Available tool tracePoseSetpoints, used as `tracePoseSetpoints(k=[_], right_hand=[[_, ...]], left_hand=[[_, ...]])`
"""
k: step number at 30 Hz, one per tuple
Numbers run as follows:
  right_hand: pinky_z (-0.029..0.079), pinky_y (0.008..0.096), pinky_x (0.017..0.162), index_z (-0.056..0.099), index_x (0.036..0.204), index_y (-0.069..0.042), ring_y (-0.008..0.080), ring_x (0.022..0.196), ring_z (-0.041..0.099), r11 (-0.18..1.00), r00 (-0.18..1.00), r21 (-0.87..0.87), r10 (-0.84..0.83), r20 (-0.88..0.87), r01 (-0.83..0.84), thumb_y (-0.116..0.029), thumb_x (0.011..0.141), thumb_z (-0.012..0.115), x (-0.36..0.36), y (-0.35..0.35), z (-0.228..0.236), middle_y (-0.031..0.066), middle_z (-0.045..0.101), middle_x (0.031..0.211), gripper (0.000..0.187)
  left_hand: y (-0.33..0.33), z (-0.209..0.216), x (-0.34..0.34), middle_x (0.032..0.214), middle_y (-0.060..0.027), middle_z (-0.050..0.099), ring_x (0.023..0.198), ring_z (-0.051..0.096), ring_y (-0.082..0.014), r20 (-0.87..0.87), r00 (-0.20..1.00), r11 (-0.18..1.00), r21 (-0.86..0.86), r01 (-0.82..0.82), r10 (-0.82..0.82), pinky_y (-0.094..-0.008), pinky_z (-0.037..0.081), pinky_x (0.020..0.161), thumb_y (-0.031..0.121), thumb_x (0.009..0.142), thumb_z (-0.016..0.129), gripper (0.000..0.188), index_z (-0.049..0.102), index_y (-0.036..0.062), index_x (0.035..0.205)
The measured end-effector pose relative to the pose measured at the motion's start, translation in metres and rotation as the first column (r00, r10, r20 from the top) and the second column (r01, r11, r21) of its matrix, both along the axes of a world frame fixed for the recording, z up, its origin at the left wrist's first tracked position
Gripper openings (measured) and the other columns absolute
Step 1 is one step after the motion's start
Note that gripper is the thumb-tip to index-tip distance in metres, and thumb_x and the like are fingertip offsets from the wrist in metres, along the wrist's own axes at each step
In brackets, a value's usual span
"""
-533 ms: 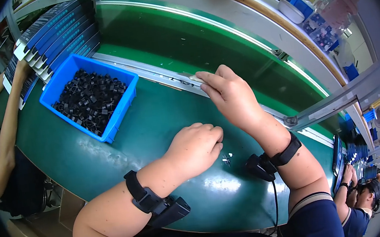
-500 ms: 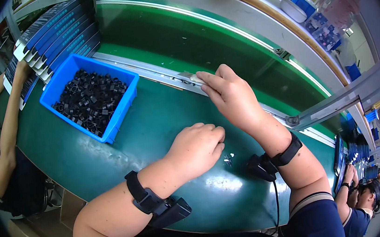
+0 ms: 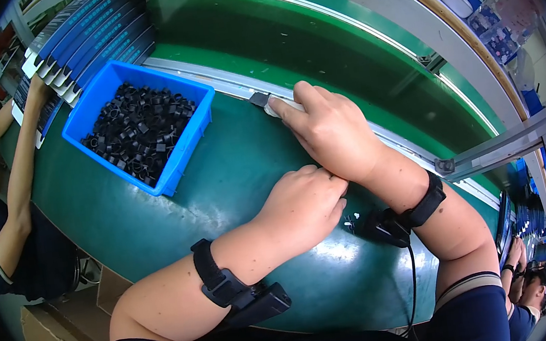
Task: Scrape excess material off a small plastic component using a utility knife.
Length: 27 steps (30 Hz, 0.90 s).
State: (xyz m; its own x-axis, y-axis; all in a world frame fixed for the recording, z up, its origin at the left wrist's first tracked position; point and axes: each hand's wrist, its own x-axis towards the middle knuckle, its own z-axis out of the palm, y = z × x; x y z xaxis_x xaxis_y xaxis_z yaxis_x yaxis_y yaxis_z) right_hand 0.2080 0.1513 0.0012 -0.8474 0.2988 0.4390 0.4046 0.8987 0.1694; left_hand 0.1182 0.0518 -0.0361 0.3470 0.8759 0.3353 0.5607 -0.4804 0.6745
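My right hand (image 3: 332, 127) is closed on a small flat blade-like piece (image 3: 259, 98), dark at its tip and whitish where my thumb presses it. That tip is close to the metal rail along the table's far edge. Just below and left of it, my left hand (image 3: 303, 201) is curled shut low over the table, its knuckles by my right wrist. Whatever its fingers hold is hidden. Small black and white bits (image 3: 353, 220) lie on the table beside my left hand. To the left stands a blue bin (image 3: 187, 154) full of small black plastic clips (image 3: 140, 131).
Dark blue boxes (image 3: 96, 39) are stacked behind the bin, where a co-worker's hand (image 3: 38, 93) reaches. A green belt (image 3: 239, 53) runs beyond the metal rail. A black wrist device with a cable (image 3: 387, 228) is strapped to my right forearm. Another person sits far right.
The blade-like piece has tilted, now showing its dark face. My left hand has come closer to my right wrist. The view has shifted slightly.
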Motion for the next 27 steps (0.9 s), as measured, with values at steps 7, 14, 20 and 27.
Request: tracePoseSetpoints(k=[7, 14, 20, 27], right_hand=[[0.049, 0.0348, 0.062, 0.062, 0.105, -0.001, 0.0222, 0.076, 0.057, 1.000, 0.998, 0.012, 0.004, 0.060, -0.004, -0.007, 0.071, 0.059, 0.001, -0.001, 0.003, 0.0102, 0.051, 0.083, 0.035], [0.049, 0.0367, 0.065, 0.062, 0.105, -0.001, 0.0251, 0.075, 0.056, 0.992, 0.997, -0.101, 0.067, -0.037, -0.071, -0.004, 0.072, 0.060, 0.006, 0.008, -0.005, 0.0109, 0.050, 0.085, 0.033], [0.048, 0.0391, 0.061, 0.063, 0.105, -0.004, 0.0283, 0.069, 0.055, 0.975, 0.982, -0.206, 0.045, -0.181, -0.083, -0.008, 0.076, 0.066, 0.009, 0.011, -0.019, 0.0121, 0.049, 0.080, 0.030], [0.044, 0.0351, 0.059, 0.065, 0.110, -0.005, 0.0239, 0.064, 0.051, 0.942, 0.946, -0.322, -0.014, -0.323, -0.096, -0.004, 0.080, 0.066, 0.008, 0.011, -0.028, 0.0104, 0.049, 0.077, 0.030]], left_hand=[[-0.001, 0.000, -0.001, 0.082, -0.0105, 0.060, 0.083, 0.058, -0.0313, 0.003, 1.000, 1.000, 0.012, -0.006, 0.006, -0.0434, 0.047, 0.072, 0.010, 0.078, 0.060, 0.013, 0.054, 0.0038, 0.088], [-0.002, 0.000, 0.001, 0.081, -0.0102, 0.059, 0.080, 0.057, -0.0314, -0.020, 1.000, 1.000, 0.021, -0.023, 0.023, -0.0432, 0.046, 0.071, 0.011, 0.079, 0.060, 0.010, 0.054, 0.0048, 0.084], [-0.001, -0.001, 0.001, 0.079, -0.0096, 0.058, 0.079, 0.057, -0.0304, -0.029, 0.999, 0.999, 0.021, -0.031, 0.032, -0.0423, 0.046, 0.070, 0.012, 0.079, 0.061, 0.010, 0.054, 0.0052, 0.082], [-0.001, -0.001, 0.001, 0.078, -0.0092, 0.058, 0.079, 0.057, -0.0296, -0.018, 0.999, 0.999, 0.032, -0.033, 0.033, -0.0417, 0.046, 0.070, 0.012, 0.079, 0.061, 0.010, 0.054, 0.0054, 0.081]])
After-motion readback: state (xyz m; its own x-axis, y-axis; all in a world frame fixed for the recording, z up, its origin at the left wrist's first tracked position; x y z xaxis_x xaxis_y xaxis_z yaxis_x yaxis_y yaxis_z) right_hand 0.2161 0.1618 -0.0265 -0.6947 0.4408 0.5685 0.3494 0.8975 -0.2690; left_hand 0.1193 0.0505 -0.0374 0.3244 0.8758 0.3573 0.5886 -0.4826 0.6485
